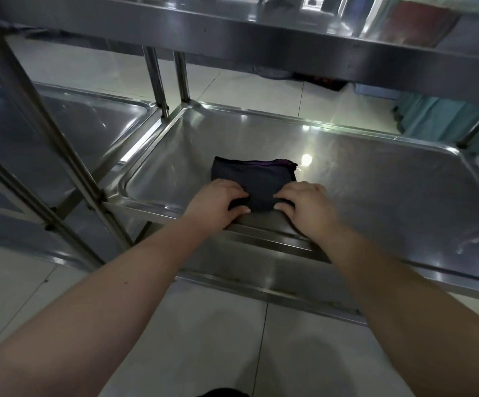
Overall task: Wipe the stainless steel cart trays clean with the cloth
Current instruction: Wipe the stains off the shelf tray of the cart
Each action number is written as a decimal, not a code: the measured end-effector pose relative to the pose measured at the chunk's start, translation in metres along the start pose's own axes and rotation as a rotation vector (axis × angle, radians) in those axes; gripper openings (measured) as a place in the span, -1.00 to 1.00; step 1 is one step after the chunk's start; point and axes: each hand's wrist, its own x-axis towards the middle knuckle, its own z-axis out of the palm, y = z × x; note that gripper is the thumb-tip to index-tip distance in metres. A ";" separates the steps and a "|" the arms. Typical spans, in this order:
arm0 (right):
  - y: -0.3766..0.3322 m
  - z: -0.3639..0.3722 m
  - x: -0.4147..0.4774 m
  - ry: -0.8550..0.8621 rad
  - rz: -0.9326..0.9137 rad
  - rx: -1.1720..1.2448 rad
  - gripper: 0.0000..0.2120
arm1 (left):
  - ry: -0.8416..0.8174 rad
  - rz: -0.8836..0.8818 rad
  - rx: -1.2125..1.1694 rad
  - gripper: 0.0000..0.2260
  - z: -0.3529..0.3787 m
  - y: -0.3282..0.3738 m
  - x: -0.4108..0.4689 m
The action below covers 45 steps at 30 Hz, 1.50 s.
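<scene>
Left grip (pixel 218 203) and right grip (pixel 304 207) each pinch the near edge of the dark folded cloth (pixel 254 179) — fingers curled over, thumbs at its edge. It lies flat on the cart tray (pixel 390 181) by the front rim, long axis left-to-right. Forearms stretch forward, palms down.

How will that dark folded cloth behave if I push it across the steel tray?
The cloth will likely be floppy: its near edge bunches where the left hand and right hand grip it. It should probably slide easily, as the tray looks smooth and glossy. Lifted, its folded layers may sag open.
</scene>
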 end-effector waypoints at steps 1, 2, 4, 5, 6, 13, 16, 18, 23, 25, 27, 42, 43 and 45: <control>-0.004 -0.001 0.004 0.017 -0.005 -0.069 -0.80 | -0.001 -0.001 0.028 -0.70 -0.001 0.001 0.002; -0.009 -0.004 0.009 0.025 -0.011 -0.099 -0.83 | -0.003 -0.009 0.079 -0.72 -0.002 0.004 0.004; -0.012 -0.016 0.017 0.055 -0.004 -0.074 -0.87 | 0.043 -0.033 0.244 -0.74 -0.007 0.011 0.007; -0.011 -0.025 0.018 0.072 0.008 -0.050 -0.89 | 0.107 -0.036 0.299 -0.74 -0.012 0.016 0.008; -0.010 -0.035 0.017 0.090 0.022 -0.027 -0.91 | 0.185 -0.029 0.321 -0.76 -0.017 0.022 0.009; 0.006 -0.121 -0.049 0.139 -0.008 0.138 -0.80 | 0.489 0.237 0.328 -0.79 -0.039 0.108 0.008; 0.016 -0.147 -0.112 0.049 0.046 0.222 -0.74 | 0.465 0.342 0.263 -0.78 -0.024 0.145 -0.008; 0.026 -0.149 -0.158 -0.010 0.068 0.229 -0.77 | 0.436 0.420 0.223 -0.79 -0.003 0.166 -0.024; 0.057 -0.102 -0.256 -0.147 -0.010 0.078 -0.64 | 0.061 0.554 0.043 -0.71 0.085 0.197 -0.067; 0.075 -0.062 -0.288 -0.158 -0.006 0.041 -0.76 | -0.110 0.554 0.015 -0.66 0.130 0.199 -0.079; 0.092 -0.022 -0.313 -0.159 0.039 0.065 -0.79 | -0.253 0.521 0.018 -0.69 0.172 0.197 -0.086; 0.266 0.060 -0.240 0.239 0.304 -0.174 -0.74 | 0.117 0.143 0.056 -0.79 0.304 0.216 0.064; 0.275 0.059 -0.232 0.268 0.319 -0.217 -0.75 | 0.182 0.132 0.091 -0.77 0.307 0.219 0.071; 0.288 0.065 -0.228 0.264 0.343 -0.268 -0.78 | 0.201 0.123 0.101 -0.76 0.320 0.222 0.074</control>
